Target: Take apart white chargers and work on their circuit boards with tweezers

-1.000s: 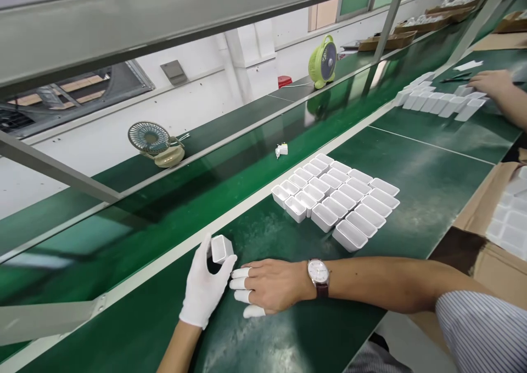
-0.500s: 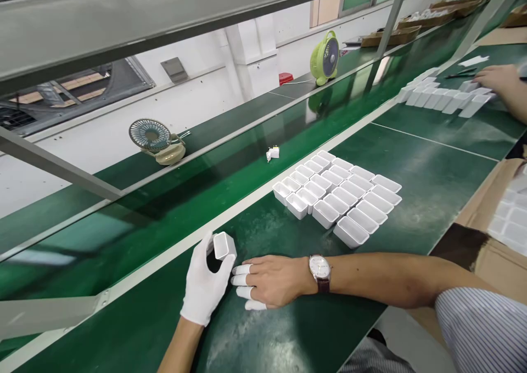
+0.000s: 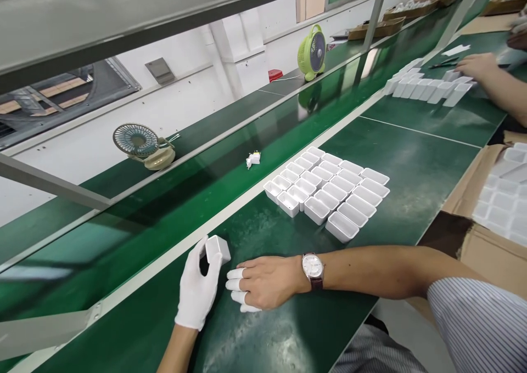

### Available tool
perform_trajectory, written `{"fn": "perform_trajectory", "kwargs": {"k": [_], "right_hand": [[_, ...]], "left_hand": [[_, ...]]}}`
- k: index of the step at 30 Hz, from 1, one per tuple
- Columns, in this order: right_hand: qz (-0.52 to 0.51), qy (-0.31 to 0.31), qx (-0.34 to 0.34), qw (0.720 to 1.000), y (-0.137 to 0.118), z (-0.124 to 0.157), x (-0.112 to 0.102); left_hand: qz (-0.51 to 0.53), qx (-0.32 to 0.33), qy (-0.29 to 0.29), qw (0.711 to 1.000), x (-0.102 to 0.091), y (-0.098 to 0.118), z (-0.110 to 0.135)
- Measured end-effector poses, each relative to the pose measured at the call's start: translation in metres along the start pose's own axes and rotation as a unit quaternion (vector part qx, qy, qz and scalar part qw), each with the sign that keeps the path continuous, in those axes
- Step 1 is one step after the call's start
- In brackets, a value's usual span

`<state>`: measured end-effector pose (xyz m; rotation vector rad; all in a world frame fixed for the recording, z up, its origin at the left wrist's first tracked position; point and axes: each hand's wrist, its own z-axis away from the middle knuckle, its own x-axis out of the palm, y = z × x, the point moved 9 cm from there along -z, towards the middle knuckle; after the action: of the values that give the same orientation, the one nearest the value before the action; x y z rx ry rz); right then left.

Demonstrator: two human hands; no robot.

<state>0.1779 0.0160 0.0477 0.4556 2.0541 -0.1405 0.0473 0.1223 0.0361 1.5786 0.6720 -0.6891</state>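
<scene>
My left hand (image 3: 197, 288), in a white glove, grips a small white plastic box (image 3: 218, 248) between thumb and fingers, just above or on the green table; I cannot tell whether the box touches it. Beside it, my right hand (image 3: 267, 282) lies palm down on the table with fingers stretched out and white finger cots on them. Nothing shows in that hand, though its palm is hidden. Beyond my right forearm, several rows of open-topped white boxes (image 3: 331, 202) stand together on the table.
Behind the table edge runs a green conveyor belt (image 3: 206, 197) carrying a small white part (image 3: 253, 159). Two fans (image 3: 312, 55) stand farther back. A co-worker's hand (image 3: 477, 66) touches another group of white boxes (image 3: 432, 90). At right is a cardboard carton (image 3: 489, 252) with white boxes inside.
The view has shifted slightly, so the scene sits farther left. The box in my left hand has turned a little, showing more of its side. My right hand stays flat on the table.
</scene>
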Motion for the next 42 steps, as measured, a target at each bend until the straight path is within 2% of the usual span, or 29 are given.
{"fn": "perform_trajectory", "kwargs": {"k": [12, 18, 26, 31, 42], "right_hand": [[-0.008, 0.011, 0.002, 1.0, -0.003, -0.002, 0.0], [-0.028, 0.025, 0.009, 0.999, -0.006, -0.003, -0.002], [-0.062, 0.008, 0.031, 0.998, -0.009, 0.001, 0.003], [-0.04, 0.004, 0.017, 0.999, -0.016, -0.002, 0.005], [-0.009, 0.045, -0.03, 0.999, -0.042, 0.002, 0.005]], "left_hand": [[0.026, 0.004, -0.005, 1.0, -0.001, -0.001, 0.003], [0.042, 0.037, -0.02, 0.998, 0.002, 0.002, 0.008], [0.064, 0.054, -0.019, 0.996, 0.006, -0.003, 0.017], [0.073, 0.037, -0.026, 0.996, 0.006, -0.002, 0.021], [0.083, 0.026, -0.023, 0.996, 0.001, 0.002, 0.026]]}}
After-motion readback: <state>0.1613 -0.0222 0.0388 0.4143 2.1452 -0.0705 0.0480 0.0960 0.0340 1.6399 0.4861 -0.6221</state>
